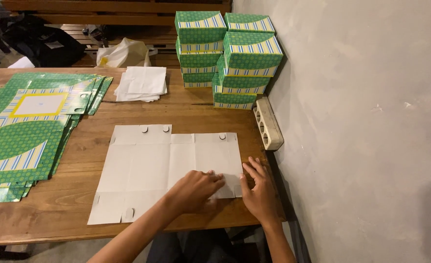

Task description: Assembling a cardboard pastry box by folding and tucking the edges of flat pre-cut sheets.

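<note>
A flat, unfolded cardboard box blank (147, 165) lies plain white side up on the wooden table (79, 204). My left hand (194, 191) presses down on its near right part, fingers curled over the card. My right hand (258, 190) rests at the blank's right edge, its fingers touching the corner flap. Neither hand lifts the sheet.
A pile of flat green printed box blanks (25, 131) covers the table's left. A stack of white paper sheets (142, 83) lies behind. Assembled green boxes (227, 53) are stacked at the back right by the grey wall (361, 122). A white power strip (268, 122) lies along the table's right edge.
</note>
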